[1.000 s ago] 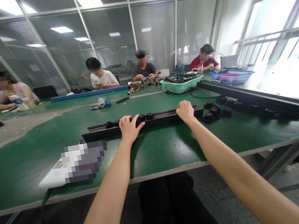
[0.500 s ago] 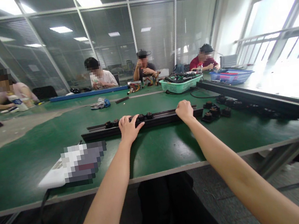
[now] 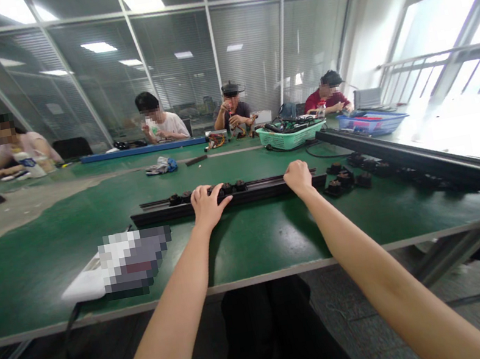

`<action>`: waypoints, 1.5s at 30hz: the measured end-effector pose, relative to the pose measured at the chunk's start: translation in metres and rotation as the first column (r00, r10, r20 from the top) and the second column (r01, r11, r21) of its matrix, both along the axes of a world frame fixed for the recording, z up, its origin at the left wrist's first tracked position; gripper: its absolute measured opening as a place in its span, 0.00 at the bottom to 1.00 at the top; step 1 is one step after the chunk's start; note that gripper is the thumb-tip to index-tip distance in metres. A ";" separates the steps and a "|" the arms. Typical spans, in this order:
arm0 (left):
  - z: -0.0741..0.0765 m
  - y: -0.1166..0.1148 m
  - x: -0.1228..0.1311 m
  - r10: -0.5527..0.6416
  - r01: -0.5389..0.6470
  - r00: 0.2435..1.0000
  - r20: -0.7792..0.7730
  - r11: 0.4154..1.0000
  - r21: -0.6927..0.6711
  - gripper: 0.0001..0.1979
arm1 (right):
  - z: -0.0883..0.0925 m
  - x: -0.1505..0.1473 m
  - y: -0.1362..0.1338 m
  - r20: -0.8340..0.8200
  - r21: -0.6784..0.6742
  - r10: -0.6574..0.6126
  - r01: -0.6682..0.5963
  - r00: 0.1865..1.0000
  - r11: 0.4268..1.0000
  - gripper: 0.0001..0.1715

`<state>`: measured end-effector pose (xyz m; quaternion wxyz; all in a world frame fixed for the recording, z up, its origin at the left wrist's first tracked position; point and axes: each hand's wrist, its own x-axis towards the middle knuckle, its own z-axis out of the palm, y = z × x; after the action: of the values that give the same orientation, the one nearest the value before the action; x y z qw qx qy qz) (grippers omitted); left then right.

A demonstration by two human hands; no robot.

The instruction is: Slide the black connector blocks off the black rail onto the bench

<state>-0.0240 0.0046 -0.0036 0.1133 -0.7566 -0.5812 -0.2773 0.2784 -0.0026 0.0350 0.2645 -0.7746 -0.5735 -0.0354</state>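
A long black rail lies across the green table in front of me. Several small black blocks sit in a row along its channel. My left hand grips the rail left of its middle, fingers curled over the far side and thumb spread to the right beside the blocks. Near the rail's right end, my right hand is closed in a fist over the channel. Whatever its fingers hold is hidden. Loose black blocks lie just past the right end of the rail.
A long black beam slants along the right side, with more black blocks beside it. Behind stand a green basket of cables and a blue basket. A blurred flat item lies at left. Several people sit across the table.
My right hand has shifted very slightly right along the rail. My left hand and the rail stay put. Across the table, two people have moved their hands.
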 end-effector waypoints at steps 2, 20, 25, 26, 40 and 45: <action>-0.001 0.001 0.000 0.000 0.000 1.000 0.000 1.000 0.004 0.29 | 0.000 0.001 0.000 0.003 -0.004 -0.004 0.004 1.000 1.000 0.22; -0.001 0.001 0.000 -0.011 0.011 1.000 0.015 1.000 0.011 0.28 | -0.002 0.008 0.004 -0.003 0.012 -0.016 0.016 1.000 1.000 0.23; 0.000 -0.001 0.000 -0.005 0.005 1.000 0.008 1.000 -0.001 0.29 | -0.002 0.009 0.003 0.009 -0.002 -0.025 0.025 1.000 1.000 0.24; 0.001 -0.001 0.001 -0.006 0.006 1.000 0.008 1.000 -0.002 0.29 | -0.002 0.010 0.003 0.011 -0.005 -0.026 0.026 1.000 1.000 0.24; 0.002 -0.002 0.001 -0.003 0.003 1.000 0.017 1.000 -0.005 0.28 | -0.004 0.014 0.003 0.021 0.006 -0.066 0.066 0.998 0.998 0.23; 0.002 -0.002 0.001 -0.003 0.003 1.000 0.007 1.000 -0.007 0.29 | -0.003 0.017 0.004 0.011 -0.007 -0.066 0.066 0.998 0.998 0.23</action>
<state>-0.0232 0.0031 -0.0020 0.1081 -0.7569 -0.5814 -0.2782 0.2951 0.0018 0.0316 0.2570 -0.7938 -0.5493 -0.0461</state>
